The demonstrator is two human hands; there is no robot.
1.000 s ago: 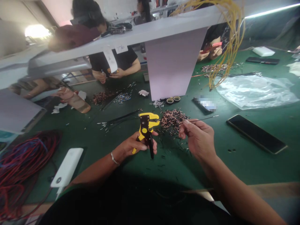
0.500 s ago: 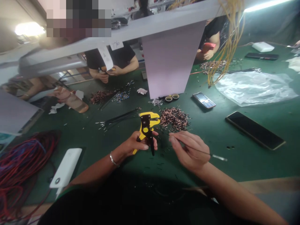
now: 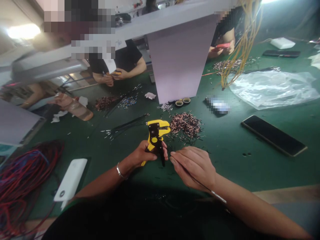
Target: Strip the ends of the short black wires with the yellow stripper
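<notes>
"What has the left hand got?"

"From my end I see the left hand (image 3: 147,155) wrapped around the handles of a yellow-and-black wire stripper (image 3: 155,133), which stands up above the fist with its mouth turned to the right hand's side. I can't tell how hard the handles are squeezed."

"And the right?"

"I see the right hand (image 3: 193,166) pinching a thin dark wire (image 3: 212,191) between thumb and fingers. It runs back under the palm, and its silvery end pokes out below the wrist. The fingertips are near the stripper's black handle, apart from it; they hide the wire's other end from me."

"What's around them?"

"Just beyond the right hand I see a heap of copper-and-black scraps (image 3: 186,125) on the green table (image 3: 240,173). A bundle of black wires (image 3: 125,126) lies past the left hand. Well to the right of the right hand is a dark phone (image 3: 273,135); left of the left hand, a white device (image 3: 71,180)."
</notes>
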